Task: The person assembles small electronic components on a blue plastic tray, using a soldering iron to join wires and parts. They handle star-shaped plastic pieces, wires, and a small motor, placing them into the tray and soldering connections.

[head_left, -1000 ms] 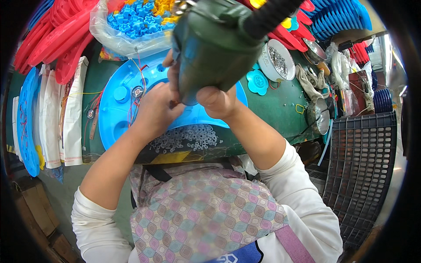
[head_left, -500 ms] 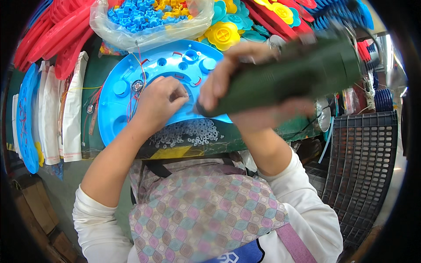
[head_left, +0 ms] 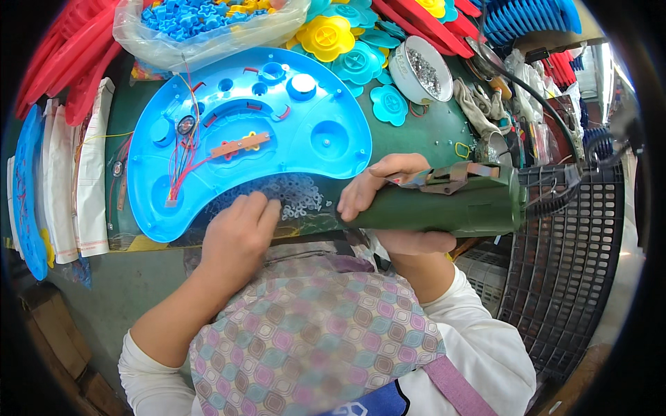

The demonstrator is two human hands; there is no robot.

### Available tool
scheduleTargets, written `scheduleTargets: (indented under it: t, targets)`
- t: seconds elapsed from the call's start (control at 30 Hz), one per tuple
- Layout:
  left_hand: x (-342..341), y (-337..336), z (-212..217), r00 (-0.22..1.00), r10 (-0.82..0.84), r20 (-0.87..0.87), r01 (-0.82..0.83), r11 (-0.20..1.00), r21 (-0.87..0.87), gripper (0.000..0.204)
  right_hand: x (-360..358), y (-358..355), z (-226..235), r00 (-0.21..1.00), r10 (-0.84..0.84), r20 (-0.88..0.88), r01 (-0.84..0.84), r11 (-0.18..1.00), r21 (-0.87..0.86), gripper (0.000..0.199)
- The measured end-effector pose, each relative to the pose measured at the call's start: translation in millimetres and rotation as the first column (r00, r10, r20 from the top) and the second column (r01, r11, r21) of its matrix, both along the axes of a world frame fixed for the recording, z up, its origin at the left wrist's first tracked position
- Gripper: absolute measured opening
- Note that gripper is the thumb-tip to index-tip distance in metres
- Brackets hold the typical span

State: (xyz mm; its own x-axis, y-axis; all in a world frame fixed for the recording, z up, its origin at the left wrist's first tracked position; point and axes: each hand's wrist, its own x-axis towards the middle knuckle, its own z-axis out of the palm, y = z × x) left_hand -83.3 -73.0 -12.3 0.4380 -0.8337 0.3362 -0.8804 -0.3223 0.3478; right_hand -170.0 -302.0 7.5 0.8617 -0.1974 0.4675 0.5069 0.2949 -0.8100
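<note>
My right hand (head_left: 368, 188) is wrapped round a dark green cylindrical electric screwdriver (head_left: 461, 208) with a metal lever and a coiled black cord. The tool lies roughly level to the right of the washers; its tip is hidden. At the table's near edge, my left hand (head_left: 239, 232) has its fingers closed together at a pile of small translucent washers (head_left: 300, 194); what is between the fingertips cannot be seen. Beyond it lies a curved blue plastic shell (head_left: 298, 142) with a brown strip board (head_left: 239, 145), a small round speaker (head_left: 186, 125) and red wires inside.
A plastic bag (head_left: 208, 52) of blue and yellow star pieces stands at the back. Beside it are flower-shaped parts (head_left: 325, 38) and a white bowl (head_left: 409, 76) of screws. Red parts (head_left: 80, 55) pile up at the left. A black plastic crate (head_left: 565, 270) stands right.
My left hand has moved from inside the blue shell down to the washers. The screwdriver has swung down and right in my right hand, uncovering the bowl and the strip board.
</note>
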Motion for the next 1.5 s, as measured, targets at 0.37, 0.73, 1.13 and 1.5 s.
scheduleTargets:
  t: [0.37,0.73,1.13,1.5]
  targets:
    - [-10.3,-37.9,-4.5,0.972,-0.048,-0.230,-0.012,0.968,-0.252,0.022,6.8,-3.1,4.7,0.995,0.008,0.103,-0.020,0.994,0.107,0.121]
    - [-8.1,-26.5,7.6,0.950,0.061,-0.306,-0.128,0.971,-0.201,0.015,20.7,8.5,25.8,0.994,-0.002,0.112,-0.008,0.995,0.097,0.120]
    - [60.7,7.8,49.3,0.970,0.152,-0.190,-0.195,0.952,-0.236,0.015,105.7,31.5,61.5,0.947,0.223,0.232,-0.242,0.968,0.058,0.131]
    - [84.7,11.1,32.9,0.956,0.293,0.009,-0.290,0.951,-0.111,0.020,137.2,56.3,70.2,0.971,0.080,-0.225,-0.115,0.982,-0.147,0.131]
